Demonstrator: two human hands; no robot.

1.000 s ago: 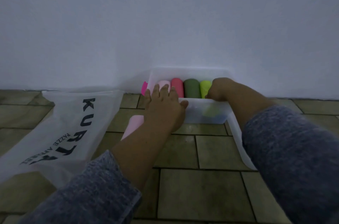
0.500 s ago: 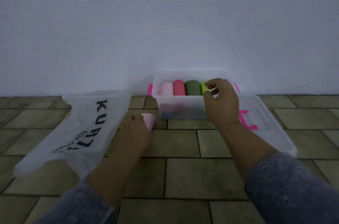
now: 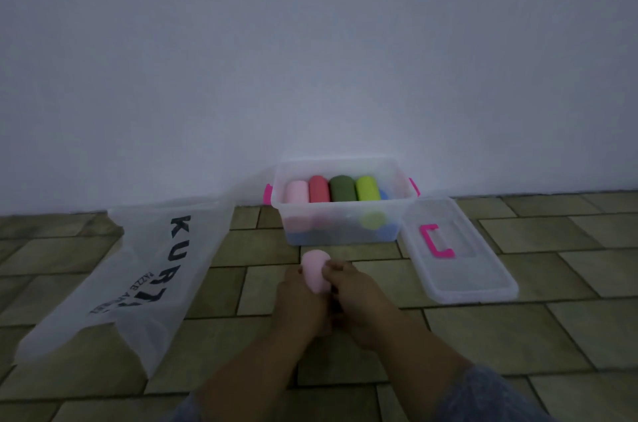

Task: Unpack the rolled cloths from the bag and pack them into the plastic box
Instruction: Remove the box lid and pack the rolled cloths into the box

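A clear plastic box (image 3: 345,235) with pink side handles stands on the floor against the wall. Inside it lie rolled cloths side by side: light pink (image 3: 297,192), red (image 3: 319,189), dark green (image 3: 342,188), lime (image 3: 368,188), with blue ones lower down. In front of the box, my left hand (image 3: 300,297) and my right hand (image 3: 355,290) both hold a light pink rolled cloth (image 3: 315,270) above the floor tiles. The white plastic bag (image 3: 138,276) with black lettering lies flat to the left.
The box's clear lid (image 3: 459,269), with a pink handle (image 3: 435,241), lies on the floor right of the box. A white wall runs behind everything. The floor is olive tiles.
My right hand left the box and came back to join my left hand on the pink roll. The view pulled back from the box, and the roll was lifted off the floor.
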